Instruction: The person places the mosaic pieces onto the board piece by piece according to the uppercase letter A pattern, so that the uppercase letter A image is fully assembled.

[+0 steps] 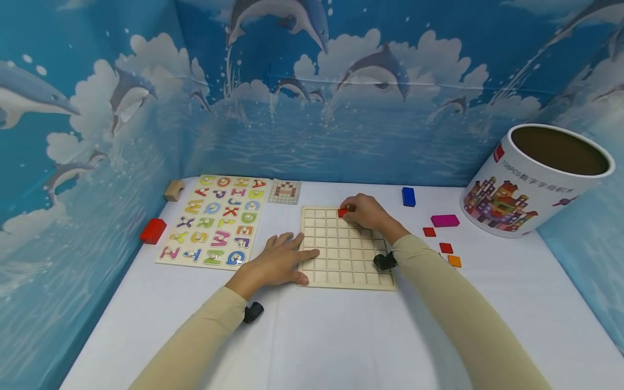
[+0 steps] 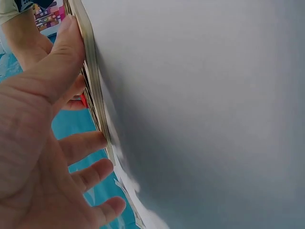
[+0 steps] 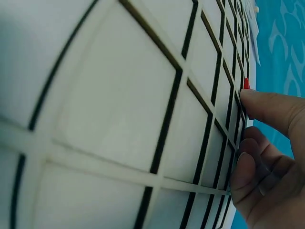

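A pale wooden grid board (image 1: 341,265) lies on the white table in front of me. At its far row, my right hand (image 1: 368,211) pinches a small red square tile (image 1: 342,213) between thumb and fingertips. Only a sliver of the red tile (image 3: 246,84) shows past the fingers in the right wrist view. My left hand (image 1: 279,261) rests on the board's left edge, fingers spread, with the thumb at the near corner and the index finger over the squares. The left wrist view shows this left hand (image 2: 43,119) against the board's edge (image 2: 93,71).
A wooden alphabet board (image 1: 219,222) and a small pattern card (image 1: 285,192) lie left. Near them are a red block (image 1: 153,231) and a wooden arch block (image 1: 174,190). Right are a blue block (image 1: 408,196), magenta block (image 1: 444,221), red and orange tiles (image 1: 454,261), and a tub (image 1: 531,184).
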Action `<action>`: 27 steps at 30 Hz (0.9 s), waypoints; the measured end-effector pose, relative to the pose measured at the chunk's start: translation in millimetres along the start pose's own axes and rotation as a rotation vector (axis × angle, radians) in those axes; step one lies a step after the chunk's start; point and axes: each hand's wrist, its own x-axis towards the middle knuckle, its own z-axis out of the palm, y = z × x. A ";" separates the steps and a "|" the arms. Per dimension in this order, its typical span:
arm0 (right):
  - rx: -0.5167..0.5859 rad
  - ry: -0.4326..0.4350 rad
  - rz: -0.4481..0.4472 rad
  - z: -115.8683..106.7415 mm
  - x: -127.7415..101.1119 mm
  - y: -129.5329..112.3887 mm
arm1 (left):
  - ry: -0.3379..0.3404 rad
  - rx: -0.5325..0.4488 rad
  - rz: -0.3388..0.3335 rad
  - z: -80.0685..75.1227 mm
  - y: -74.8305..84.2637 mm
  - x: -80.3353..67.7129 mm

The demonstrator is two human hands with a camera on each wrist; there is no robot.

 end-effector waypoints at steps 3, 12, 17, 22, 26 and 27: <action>-0.005 -0.007 0.030 0.9 -1.2 -1.1 | 0.002 0.013 0.008 -0.1 0.7 0.1; 0.087 0.067 0.047 -23.1 -26.9 9.3 | 0.005 -0.004 0.022 1.0 -0.6 0.2; 0.111 0.151 0.119 -60.1 -68.1 36.1 | 0.013 -0.030 0.020 0.6 1.2 0.4; 0.126 0.166 0.228 -86.5 -109.7 67.7 | 0.032 -0.032 -0.004 -1.2 4.6 -1.2; 0.182 0.157 0.322 -91.9 -134.1 90.4 | 0.032 -0.024 -0.016 -0.1 5.9 -3.3; 0.192 0.159 0.341 -91.2 -138.2 95.9 | 0.026 -0.024 -0.020 0.5 5.9 -3.8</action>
